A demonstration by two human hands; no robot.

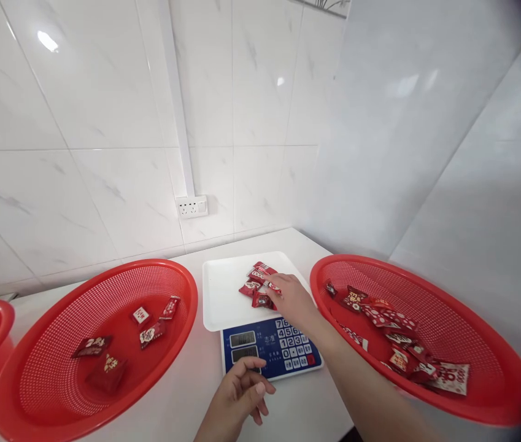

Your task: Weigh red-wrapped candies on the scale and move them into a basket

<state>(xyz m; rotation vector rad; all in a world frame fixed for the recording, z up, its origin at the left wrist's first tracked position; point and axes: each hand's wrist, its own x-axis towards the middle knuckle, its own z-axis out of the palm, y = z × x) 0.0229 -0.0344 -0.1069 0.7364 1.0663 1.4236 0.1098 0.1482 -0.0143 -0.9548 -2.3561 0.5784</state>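
Observation:
A digital scale [267, 339] with a blue keypad panel and a white weighing tray [223, 288] stands on the table. A small pile of red snack packets [250, 286] lies on the tray, right of its middle. My right hand [293, 301] reaches over the tray's right side, with thumb and fingers closed around a small red snack packet [273, 287] at the edge of the pile. My left hand [239, 393] hovers in front of the scale, fingers loosely bent and apart, holding nothing. Its fingertips overlap the lower display.
A red mesh basket [43, 319] on the left holds several packets. Another red basket [494, 362] on the right holds a larger heap of packets, under my right forearm's side. Part of a third red basket [5, 313] shows at far left. A wall socket [192, 207] is behind.

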